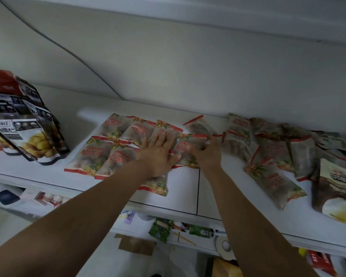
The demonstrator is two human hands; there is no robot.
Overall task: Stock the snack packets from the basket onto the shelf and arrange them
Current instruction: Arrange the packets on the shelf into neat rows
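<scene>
I'm in the arranging step. My left hand (158, 156) lies flat with fingers straight, pressing down the tidy rows of snack packets (116, 144) at centre-left of the frame. My right hand (207, 155) curls its fingers round one packet (185, 148) just beside them. I judge that next it needs squaring into the row. The shelf (186, 188) has bare room toward its front edge, but the loose heap (268, 140) crowds the right.

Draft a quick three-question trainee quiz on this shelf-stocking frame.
1. True or false: the left hand lies flat on the tidy packets.
2. The jumbled pile lies on the shelf at the person's: A left, B right, C middle.
3. Which hand curls its fingers round the edge of a packet?
Key: 1 true; 2 B; 3 the right hand.
</scene>
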